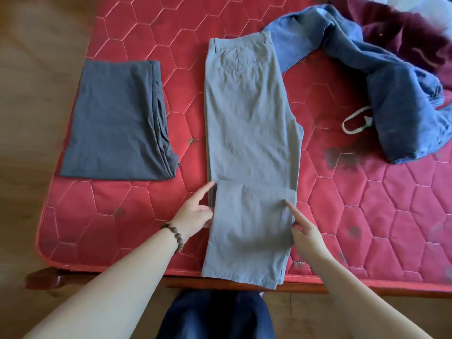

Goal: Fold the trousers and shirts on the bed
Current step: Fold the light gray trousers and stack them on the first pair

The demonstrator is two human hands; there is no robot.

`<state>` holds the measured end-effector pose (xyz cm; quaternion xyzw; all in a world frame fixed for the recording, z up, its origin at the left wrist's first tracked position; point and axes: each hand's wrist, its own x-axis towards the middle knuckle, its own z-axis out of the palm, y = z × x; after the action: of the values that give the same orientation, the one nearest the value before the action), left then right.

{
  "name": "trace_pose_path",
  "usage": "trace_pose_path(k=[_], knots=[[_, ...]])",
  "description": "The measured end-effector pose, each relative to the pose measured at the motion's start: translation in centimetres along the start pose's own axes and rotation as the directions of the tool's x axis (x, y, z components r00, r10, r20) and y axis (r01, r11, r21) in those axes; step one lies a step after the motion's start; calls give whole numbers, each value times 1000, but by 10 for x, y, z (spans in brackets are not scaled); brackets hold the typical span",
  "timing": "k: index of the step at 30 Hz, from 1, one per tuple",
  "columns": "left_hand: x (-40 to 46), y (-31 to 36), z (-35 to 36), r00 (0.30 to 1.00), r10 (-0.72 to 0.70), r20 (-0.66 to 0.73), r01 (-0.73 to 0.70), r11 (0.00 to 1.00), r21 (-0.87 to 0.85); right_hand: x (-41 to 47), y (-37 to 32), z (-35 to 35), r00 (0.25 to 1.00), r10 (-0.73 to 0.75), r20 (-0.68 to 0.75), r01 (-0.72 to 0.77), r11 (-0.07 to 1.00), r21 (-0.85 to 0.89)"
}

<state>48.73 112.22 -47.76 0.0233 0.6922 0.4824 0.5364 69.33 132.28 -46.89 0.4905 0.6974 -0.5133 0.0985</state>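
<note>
Light grey trousers [247, 118] lie lengthwise down the middle of the red quilted mattress [367, 204], waistband at the far end. Their leg ends are folded back up over the legs, and the near fold hangs slightly over the bed's front edge. My left hand [193, 214] pinches the left edge of the folded flap, index finger stretched along it. My right hand [305, 236] grips the flap's right edge, its index finger lying on top near the corner. A dark grey garment [115, 123] lies folded at the left.
Crumpled blue jeans [391, 94] sprawl across the far right of the mattress, with a maroon garment [403, 33] behind them. A white cord loop [354, 121] lies beside the jeans. The wooden bed frame [305, 287] runs along the near edge.
</note>
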Motion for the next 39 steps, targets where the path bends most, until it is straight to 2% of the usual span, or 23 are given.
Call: trace_pose_path(k=[2, 5, 8, 10, 12, 13, 15, 17, 18, 20, 22, 24, 25, 29, 33, 36, 39], knots=[[0, 7, -2, 999, -2, 47, 7, 993, -121, 2, -3, -8, 998, 13, 59, -17, 998, 65], [3, 25, -7, 995, 59, 76, -51, 994, -94, 14, -20, -27, 983, -81, 163, 58, 988, 140], [13, 45, -12, 990, 133, 41, -133, 991, 17, 36, -51, -48, 959, -190, 211, 207, 976, -64], [25, 58, -14, 983, 179, -38, -177, 983, 54, 59, -76, -55, 944, -299, 142, 326, 915, -239], [46, 73, -16, 958, 223, -179, -207, 973, 104, 86, -100, -57, 925, -377, 46, 375, 888, -265], [57, 80, -17, 939, 237, -251, -217, 970, 106, 100, -109, -57, 944, -330, 10, 326, 925, -197], [81, 94, -17, 901, 243, -360, -198, 967, 158, 129, -122, -51, 996, -92, 13, 91, 995, 39], [105, 98, -15, 912, 151, -381, -118, 987, 110, 148, -129, -40, 979, 193, 62, -202, 952, 230], [114, 98, -12, 932, 82, -354, -80, 997, 21, 155, -129, -35, 954, 295, 54, -300, 928, 220], [127, 94, -9, 939, 21, -344, -17, 1000, 15, 164, -126, -28, 932, 362, 14, -362, 927, 101], [131, 92, -11, 933, 71, -354, 14, 972, 234, 167, -119, -26, 951, 309, -6, -309, 950, 32], [129, 95, -10, 935, 153, -320, 27, 868, 495, 166, -112, -26, 971, 240, -3, -240, 971, -16], [129, 95, -10, 938, 161, -308, 35, 838, 544, 166, -109, -27, 978, 209, 1, -209, 977, -32], [135, 97, -2, 949, 119, -292, 66, 831, 552, 166, -100, -30, 995, 100, 8, -99, 989, -109], [148, 98, 1, 929, 145, -340, 104, 779, 618, 170, -96, -24, 997, 8, -78, -23, 981, -194], [155, 96, 4, 914, 179, -364, 100, 770, 630, 173, -94, -14, 981, -8, -192, -23, 987, -157], [159, 96, 7, 837, 320, -445, -47, 851, 523, 173, -96, -4, 941, -41, -336, 39, 999, -13]])
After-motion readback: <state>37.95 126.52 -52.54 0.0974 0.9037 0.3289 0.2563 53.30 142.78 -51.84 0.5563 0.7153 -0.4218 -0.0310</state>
